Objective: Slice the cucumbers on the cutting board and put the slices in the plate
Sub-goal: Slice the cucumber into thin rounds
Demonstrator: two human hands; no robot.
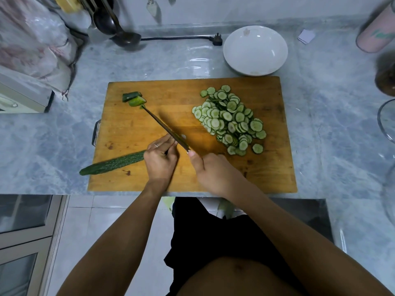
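A wooden cutting board (166,88) lies on the counter. My left hand (160,159) holds down a long dark green cucumber (111,164) whose free end sticks out past the board's left edge. My right hand (213,171) grips the handle of a knife (164,128), its blade running edge-on toward the far left beside my left fingers. A heap of several cucumber slices (229,119) covers the board's right half. Two cucumber end pieces (133,98) lie near the knife tip. The white plate (255,50) stands behind the board with nothing in it.
A black plug and cord (215,39) and a dark ladle (126,37) lie at the back. Plastic bags (34,43) sit far left; a pink container (376,33) and glassware (386,120) stand at the right. The counter's front edge runs just below the board.
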